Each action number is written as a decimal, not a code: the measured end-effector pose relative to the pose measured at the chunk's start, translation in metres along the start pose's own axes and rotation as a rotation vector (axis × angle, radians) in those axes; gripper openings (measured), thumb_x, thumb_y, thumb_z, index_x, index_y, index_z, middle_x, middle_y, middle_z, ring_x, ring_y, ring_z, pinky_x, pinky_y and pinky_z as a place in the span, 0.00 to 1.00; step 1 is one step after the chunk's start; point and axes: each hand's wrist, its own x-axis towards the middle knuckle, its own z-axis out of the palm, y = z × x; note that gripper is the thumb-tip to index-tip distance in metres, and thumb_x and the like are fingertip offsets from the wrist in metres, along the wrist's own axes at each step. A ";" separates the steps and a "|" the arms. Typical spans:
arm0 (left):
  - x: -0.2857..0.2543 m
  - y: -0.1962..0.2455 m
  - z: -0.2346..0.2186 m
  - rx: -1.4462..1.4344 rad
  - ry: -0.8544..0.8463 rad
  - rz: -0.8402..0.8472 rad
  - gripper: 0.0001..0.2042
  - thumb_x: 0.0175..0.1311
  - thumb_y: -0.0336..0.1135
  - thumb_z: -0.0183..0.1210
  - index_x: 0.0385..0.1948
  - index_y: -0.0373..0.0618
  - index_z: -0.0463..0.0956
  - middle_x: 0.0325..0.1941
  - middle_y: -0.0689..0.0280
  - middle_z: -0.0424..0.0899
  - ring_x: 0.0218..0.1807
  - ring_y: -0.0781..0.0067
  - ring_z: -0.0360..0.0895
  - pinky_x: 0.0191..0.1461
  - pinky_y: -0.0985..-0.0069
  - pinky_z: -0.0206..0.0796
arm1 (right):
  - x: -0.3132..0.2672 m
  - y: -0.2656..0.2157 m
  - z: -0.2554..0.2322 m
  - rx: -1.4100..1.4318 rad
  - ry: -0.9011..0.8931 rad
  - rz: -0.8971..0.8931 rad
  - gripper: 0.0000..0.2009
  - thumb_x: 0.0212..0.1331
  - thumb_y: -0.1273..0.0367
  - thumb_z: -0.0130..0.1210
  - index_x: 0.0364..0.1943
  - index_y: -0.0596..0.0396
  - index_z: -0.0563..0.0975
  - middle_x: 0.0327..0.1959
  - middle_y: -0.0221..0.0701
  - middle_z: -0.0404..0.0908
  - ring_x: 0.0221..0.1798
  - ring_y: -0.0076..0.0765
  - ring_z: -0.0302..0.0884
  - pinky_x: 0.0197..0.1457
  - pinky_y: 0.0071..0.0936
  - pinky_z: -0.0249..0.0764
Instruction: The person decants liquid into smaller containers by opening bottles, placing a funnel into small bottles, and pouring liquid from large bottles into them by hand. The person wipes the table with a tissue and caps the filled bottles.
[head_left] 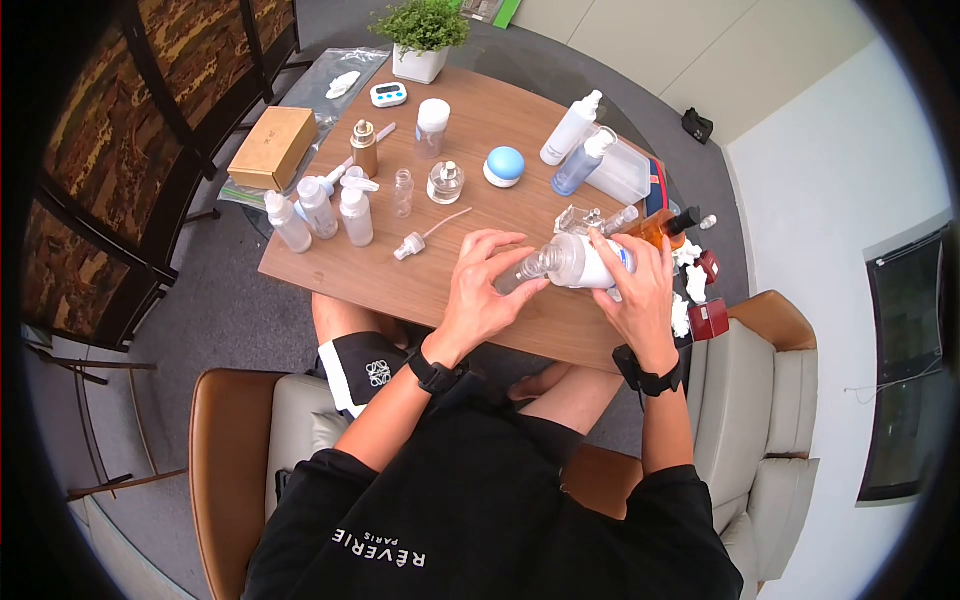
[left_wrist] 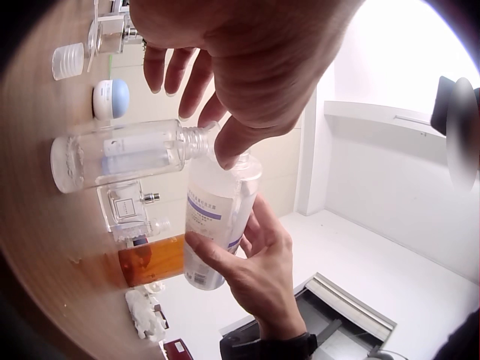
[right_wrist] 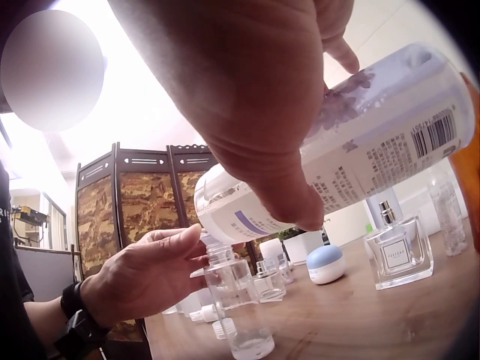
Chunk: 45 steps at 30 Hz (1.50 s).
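Observation:
My right hand (head_left: 640,295) grips a white-labelled, translucent bottle (left_wrist: 214,217) with purple flowers on its label. It is tilted, its mouth end down toward the neck of a clear bottle (left_wrist: 124,159). That clear bottle stands upright on the table, with a little clear liquid and bubbles near its base. My left hand (right_wrist: 146,274) pinches around the mouth of the clear bottle, thumb on the near side and fingers behind. The two bottle mouths meet there, partly hidden by the thumb. Close by stands a square perfume bottle (right_wrist: 399,255).
An amber bottle (left_wrist: 154,261) and crumpled tissues (left_wrist: 146,315) lie to the right. A blue-lidded jar (head_left: 504,167) and a round perfume bottle (head_left: 445,183) stand mid-table. A loose spray pump (head_left: 410,246) lies near several white bottles at left. A potted plant (head_left: 420,40) is at the back.

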 end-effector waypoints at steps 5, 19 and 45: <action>0.000 -0.001 0.000 -0.008 0.001 0.000 0.21 0.49 0.36 0.79 0.48 0.44 0.89 0.58 0.61 0.86 0.64 0.54 0.77 0.67 0.59 0.71 | 0.001 -0.001 -0.001 -0.020 0.000 -0.007 0.44 0.38 0.74 0.75 0.70 0.33 0.77 0.56 0.33 0.78 0.61 0.45 0.77 0.80 0.63 0.57; 0.001 0.000 0.000 -0.011 0.006 0.010 0.21 0.49 0.35 0.80 0.48 0.44 0.89 0.58 0.60 0.87 0.63 0.54 0.77 0.67 0.58 0.71 | -0.001 0.000 0.000 -0.031 -0.005 -0.004 0.44 0.39 0.73 0.74 0.71 0.32 0.76 0.56 0.32 0.78 0.61 0.44 0.77 0.80 0.63 0.57; 0.002 0.005 -0.001 0.007 0.012 0.020 0.21 0.48 0.34 0.80 0.47 0.43 0.89 0.59 0.60 0.86 0.64 0.54 0.77 0.67 0.59 0.71 | -0.007 0.004 0.004 0.062 0.001 0.038 0.44 0.42 0.71 0.75 0.71 0.35 0.75 0.55 0.33 0.78 0.60 0.43 0.77 0.80 0.64 0.56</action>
